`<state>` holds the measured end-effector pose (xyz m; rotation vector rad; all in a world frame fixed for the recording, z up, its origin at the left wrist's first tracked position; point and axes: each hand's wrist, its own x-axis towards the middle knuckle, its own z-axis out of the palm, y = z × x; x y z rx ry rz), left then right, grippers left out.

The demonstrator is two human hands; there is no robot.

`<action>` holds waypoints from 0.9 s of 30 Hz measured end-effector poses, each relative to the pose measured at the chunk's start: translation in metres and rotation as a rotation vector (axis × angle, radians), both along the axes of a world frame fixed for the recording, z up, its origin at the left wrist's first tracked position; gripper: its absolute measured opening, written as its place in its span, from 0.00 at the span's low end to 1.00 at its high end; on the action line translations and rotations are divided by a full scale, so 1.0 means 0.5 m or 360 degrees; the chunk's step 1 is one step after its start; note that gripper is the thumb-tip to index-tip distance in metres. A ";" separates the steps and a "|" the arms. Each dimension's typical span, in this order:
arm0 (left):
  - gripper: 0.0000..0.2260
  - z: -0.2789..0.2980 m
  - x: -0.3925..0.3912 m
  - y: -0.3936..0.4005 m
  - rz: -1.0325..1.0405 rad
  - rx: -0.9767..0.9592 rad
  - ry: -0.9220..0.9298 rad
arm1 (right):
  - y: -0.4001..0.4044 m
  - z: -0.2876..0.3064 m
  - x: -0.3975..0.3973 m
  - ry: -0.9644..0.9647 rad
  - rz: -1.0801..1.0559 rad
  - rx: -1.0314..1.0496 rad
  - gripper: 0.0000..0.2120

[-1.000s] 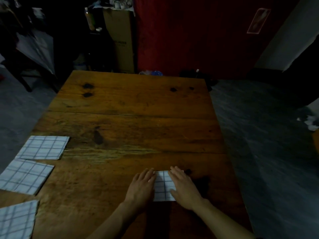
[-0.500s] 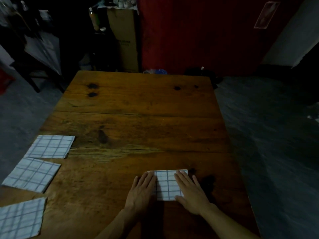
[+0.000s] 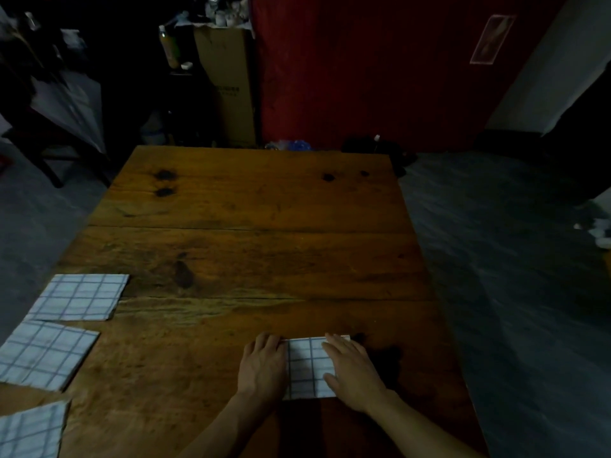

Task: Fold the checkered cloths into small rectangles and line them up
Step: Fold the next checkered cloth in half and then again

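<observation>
head view:
left hand (image 3: 263, 368): flat, fingers straight and together, pressing left edge of folded cloth
right hand (image 3: 352, 371): flat, fingers straight, pressing right side of the same cloth
folded cloth (image 3: 307, 368): small checkered rectangle, near edge of wooden table (image 3: 251, 246), between both hands
far cloth (image 3: 79, 297): flat at table's left edge
middle cloth (image 3: 43, 353): just beside it, nearer
near cloth (image 3: 31, 431): bottom left, partly out of frame
background: cardboard box (image 3: 228, 84), red curtain (image 3: 380, 67)
</observation>
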<state>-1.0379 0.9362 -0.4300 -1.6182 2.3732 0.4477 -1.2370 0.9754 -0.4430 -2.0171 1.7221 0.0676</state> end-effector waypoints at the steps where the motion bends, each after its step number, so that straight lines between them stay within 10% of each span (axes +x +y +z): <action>1: 0.27 0.001 -0.001 -0.002 0.0009 0.0000 -0.0008 | 0.002 -0.002 -0.001 -0.0013 -0.0010 0.0011 0.31; 27: 0.26 0.001 -0.016 -0.107 -0.0024 0.0141 -0.0164 | -0.105 0.011 -0.022 0.0142 -0.0150 0.0111 0.15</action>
